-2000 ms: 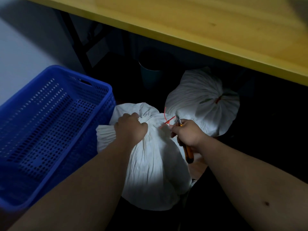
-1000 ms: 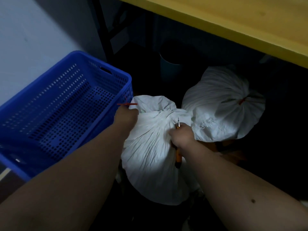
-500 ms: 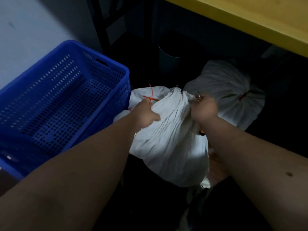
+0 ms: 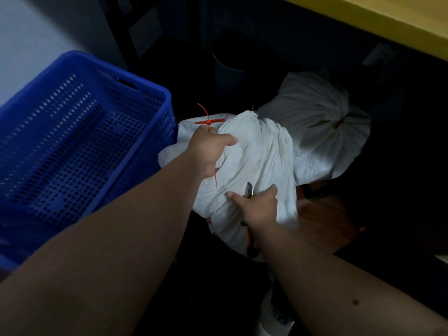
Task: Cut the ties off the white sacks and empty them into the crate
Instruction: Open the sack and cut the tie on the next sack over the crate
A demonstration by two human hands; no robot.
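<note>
White sack (image 4: 257, 163), nearer of two, lies beside the blue crate (image 4: 72, 132), which holds nothing visible. Left hand (image 4: 208, 151) grips its cloth and a red tie (image 4: 208, 121). Right hand (image 4: 258, 206) holds cutters (image 4: 249, 190) against it. Second sack (image 4: 315, 117) is tied.

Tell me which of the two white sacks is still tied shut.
The far sack under the yellow table, untouched, still has a red tie cinching its neck. The near sack, gripped by both hands, has its neck loose.
</note>
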